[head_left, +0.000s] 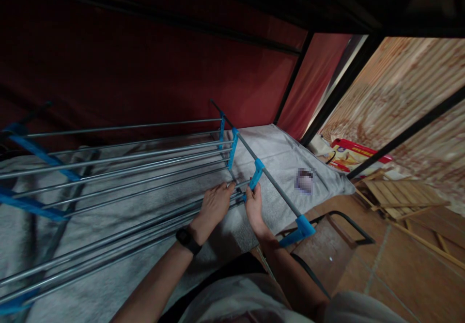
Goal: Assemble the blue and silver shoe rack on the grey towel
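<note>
A shoe-rack-like frame of grey metal tubes (pixel 152 156) with blue plastic connectors lies on its side across a grey blanket (pixel 286 148). My right hand (pixel 255 207) is closed around a blue connector (pixel 257 170) on the long dark grey pole (pixel 278 185). Just to its left, my left hand (pixel 214 209), with a black watch on the wrist, is closed over a thin metal tube (pixel 240 184) whose right end meets that connector. Whether the tube is seated in it is hidden by my fingers. Another blue connector (pixel 305 226) sits at the pole's near end.
A dark red panel (pixel 152 61) and black frame bars stand behind the blanket. A blurred-out item (pixel 305 181) lies on the blanket at right. On the tiled floor are a brown chair (pixel 327 255), a wooden slatted piece (pixel 403 199) and a red and yellow box (pixel 358 156).
</note>
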The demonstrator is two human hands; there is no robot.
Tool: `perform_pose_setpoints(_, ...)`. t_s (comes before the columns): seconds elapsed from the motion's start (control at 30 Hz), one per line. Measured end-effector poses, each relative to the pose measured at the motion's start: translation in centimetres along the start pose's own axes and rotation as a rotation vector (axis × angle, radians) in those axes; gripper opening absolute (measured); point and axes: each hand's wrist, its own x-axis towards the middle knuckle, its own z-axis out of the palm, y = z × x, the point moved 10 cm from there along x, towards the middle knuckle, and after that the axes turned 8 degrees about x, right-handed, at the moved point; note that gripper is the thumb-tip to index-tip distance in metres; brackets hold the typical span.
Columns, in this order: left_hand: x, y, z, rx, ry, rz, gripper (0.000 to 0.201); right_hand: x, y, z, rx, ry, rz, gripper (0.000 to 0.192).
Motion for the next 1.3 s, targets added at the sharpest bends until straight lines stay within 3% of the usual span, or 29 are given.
perform_pose_setpoints(0.2, 2.3, 2.9, -0.1, -0.155, 0.036, 0.109, 0.041, 0.5, -0.3, -0.1, 0.047, 0.006, 0.013, 0.027)
perform_pose_setpoints(0.37, 4.8, 4.7, 0.0, -0.313, -0.037, 0.148, 0.022, 0.7, -0.1, 0.2, 0.075, -0.019, -0.009, 0.021)
perform_pose_setpoints(0.47, 5.6, 4.4, 0.2, -0.299, -0.069, 0.079, 0.022, 0.6, -0.2, 0.0, 0.068, 0.005, -0.013, 0.018)
perform_pose_setpoints(0.7, 5.4, 4.4, -0.1, -0.193, 0.000, 0.016, 0.025, 0.6, 0.1, 0.1, 0.073, 0.023, 0.019, 0.013)
perform_pose_setpoints(0.83, 5.3, 4.3, 0.6, -0.149, -0.079, -0.063, 0.029, 1.0, 0.1, 0.1, 0.065, 0.040, 0.011, 0.008)
perform_pose_setpoints(0.93, 5.2, 4.4, 0.8, -0.158, -0.106, -0.060, 0.030, 1.0, -0.3, 0.1, 0.047, 0.027, -0.001, 0.008)
perform_pose_setpoints(1.1, 4.8, 4.2, 0.1, -0.181, -0.053, -0.050, 0.031, 0.5, -0.6, 0.1, 0.027, 0.012, -0.011, 0.010)
perform_pose_setpoints(1.3, 4.8, 4.1, 0.3, -0.185, -0.141, -0.076, 0.028, 0.3, -1.0, 0.2, 0.039, 0.021, -0.024, 0.010)
